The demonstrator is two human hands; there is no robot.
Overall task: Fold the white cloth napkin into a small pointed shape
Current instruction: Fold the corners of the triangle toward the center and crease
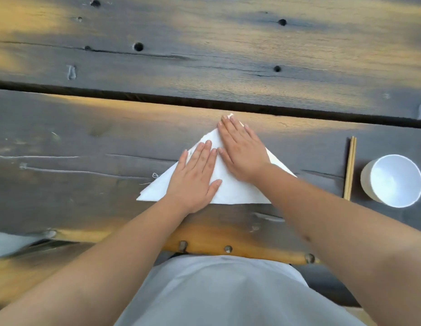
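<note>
Dark weathered planks form the bench (87,142), with a white cloth napkin (230,191) lying on it as a flat triangle, apex pointing away. On it the left hand (195,177) presses flat and open, the right hand (240,151) likewise spread toward the apex. Farther right lie chopsticks (350,168), then a white bowl (393,181).

There is one view only, from a wide-angle camera worn on the person's head. It looks forward and steeply down over the person's own front onto the desk (87,128), close enough that both forearms reach in from the bottom corners and fill much of the lower frame. The desk's near edge crosses low in the picture, and its planks run side to side, bowed by the wide lens toward the far edge.
</note>
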